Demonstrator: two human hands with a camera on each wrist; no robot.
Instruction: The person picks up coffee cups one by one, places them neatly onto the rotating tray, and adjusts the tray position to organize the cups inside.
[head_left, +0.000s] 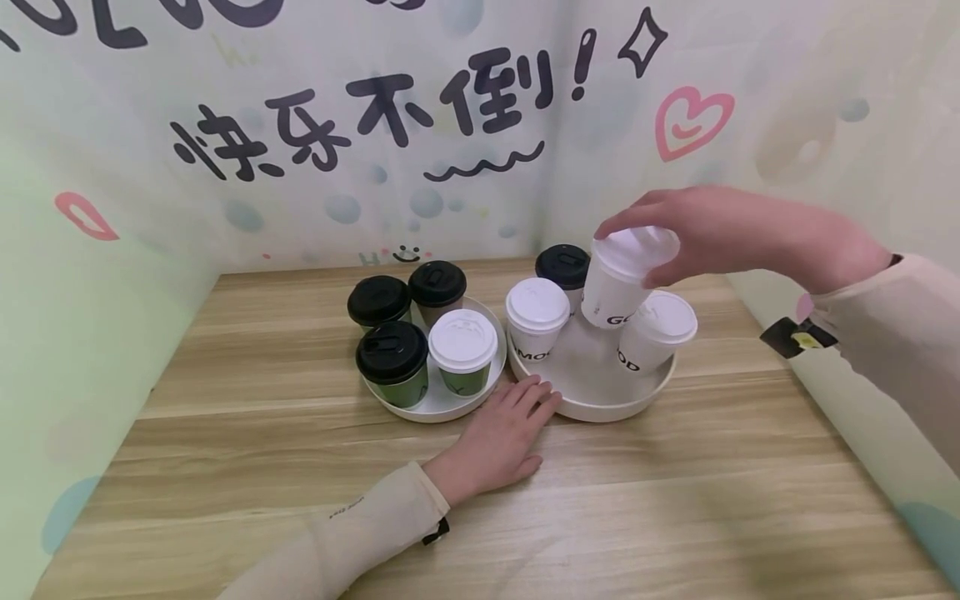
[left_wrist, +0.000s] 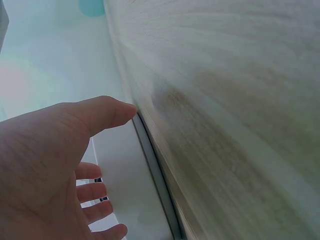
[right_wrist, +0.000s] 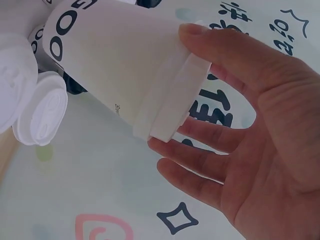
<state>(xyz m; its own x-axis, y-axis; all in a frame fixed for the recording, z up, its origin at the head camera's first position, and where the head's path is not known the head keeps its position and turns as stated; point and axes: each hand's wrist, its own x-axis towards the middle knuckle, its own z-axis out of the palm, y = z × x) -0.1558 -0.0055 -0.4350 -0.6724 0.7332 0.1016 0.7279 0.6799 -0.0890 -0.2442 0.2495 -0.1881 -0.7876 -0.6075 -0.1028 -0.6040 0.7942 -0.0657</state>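
My right hand (head_left: pixel 693 229) grips a white paper coffee cup (head_left: pixel 611 292) from above by its white lid, thumb on one side and fingers on the other. The cup, slightly tilted, hangs over the right-hand round tray (head_left: pixel 600 410). On that tray stand a white-lidded cup (head_left: pixel 535 321) at the left, a black-lidded cup (head_left: pixel 562 265) at the back and another white-lidded cup (head_left: pixel 660 325) at the right. My left hand (head_left: pixel 498 437) lies with fingers extended at this tray's front left rim. In the right wrist view, the held cup (right_wrist: pixel 110 60) shows dark lettering.
To the left, a second round tray (head_left: pixel 431 415) holds several cups: a white-lidded green cup (head_left: pixel 462 350) and black-lidded ones, such as the front green cup (head_left: pixel 393 362). Both trays sit close together on a wooden table (head_left: pixel 262 467). A printed cloth wall (head_left: pixel 450 208) rises behind.
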